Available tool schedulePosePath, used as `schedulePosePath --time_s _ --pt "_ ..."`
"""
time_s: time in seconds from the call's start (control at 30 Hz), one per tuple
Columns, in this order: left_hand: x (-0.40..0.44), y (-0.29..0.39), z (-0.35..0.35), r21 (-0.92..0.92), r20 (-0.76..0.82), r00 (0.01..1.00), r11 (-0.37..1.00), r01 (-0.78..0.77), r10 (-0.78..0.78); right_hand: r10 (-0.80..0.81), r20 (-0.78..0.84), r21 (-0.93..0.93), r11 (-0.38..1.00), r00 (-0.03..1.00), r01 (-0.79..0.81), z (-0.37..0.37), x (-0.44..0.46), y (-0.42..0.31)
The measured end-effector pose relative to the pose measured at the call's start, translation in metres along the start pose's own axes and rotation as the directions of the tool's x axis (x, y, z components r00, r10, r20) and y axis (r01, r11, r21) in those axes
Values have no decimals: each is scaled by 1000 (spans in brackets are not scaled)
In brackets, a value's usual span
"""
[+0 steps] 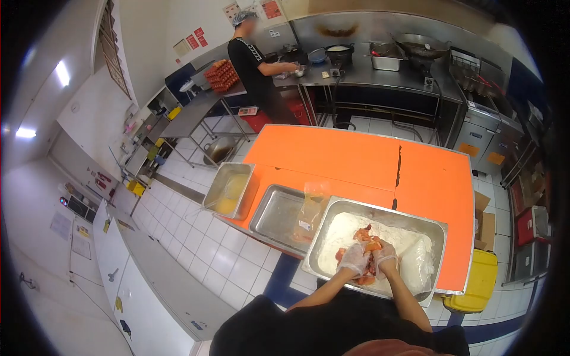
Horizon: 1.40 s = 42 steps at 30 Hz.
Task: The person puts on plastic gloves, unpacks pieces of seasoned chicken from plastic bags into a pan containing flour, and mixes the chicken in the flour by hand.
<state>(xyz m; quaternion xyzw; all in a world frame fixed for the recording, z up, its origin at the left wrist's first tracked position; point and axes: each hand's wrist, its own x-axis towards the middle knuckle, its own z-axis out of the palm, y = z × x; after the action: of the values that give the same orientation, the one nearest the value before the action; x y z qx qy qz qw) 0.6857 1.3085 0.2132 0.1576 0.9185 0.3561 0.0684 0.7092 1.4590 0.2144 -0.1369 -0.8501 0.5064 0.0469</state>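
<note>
A deep metal pan [332, 204] at the orange table's near edge holds white flour [328, 244] and reddish raw meat pieces [367, 277]. My left hand [355, 259], in a clear plastic glove, presses against the meat from the left. From the right, my right hand [386, 255], gloved the same way, closes round the same meat. Some pieces rise between the two hands; others lie below them in the flour. A clear plastic bag of white powder [417, 264] leans in the pan's right side, beside my right hand. The fingertips are partly hidden by the meat.
Left of the pan are a shallow metal tray [274, 213] with a clear plastic bag [309, 216] on its right side, and a metal container of yellow liquid [247, 178]. The orange table [332, 154] extends beyond. A person [249, 65] stands at the back counter. A yellow bin [480, 282] stands right.
</note>
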Motion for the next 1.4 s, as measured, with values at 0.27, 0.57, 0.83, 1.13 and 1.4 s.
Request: schedulePosePath --time_s 0.27,0.57,0.83,1.13,1.4 --pt "2 8 -12 -147 116 993 989 5 12 335 333 143 906 881 -399 1 10 45" --pt "-1 8 0 -186 128 990 979 81 -57 179 25 -8 984 984 -178 9 -4 31" --pt "0 11 12 -271 38 999 961 47 -38 145 106 303 937 984 -170 -4 -3 23" --pt "-7 29 -1 -227 -6 1000 974 -14 13 -31 -13 498 867 999 33 -4 -8 16" --pt "-13 28 17 -339 -95 992 939 48 -85 83 117 425 897 990 -126 -25 -15 -11"
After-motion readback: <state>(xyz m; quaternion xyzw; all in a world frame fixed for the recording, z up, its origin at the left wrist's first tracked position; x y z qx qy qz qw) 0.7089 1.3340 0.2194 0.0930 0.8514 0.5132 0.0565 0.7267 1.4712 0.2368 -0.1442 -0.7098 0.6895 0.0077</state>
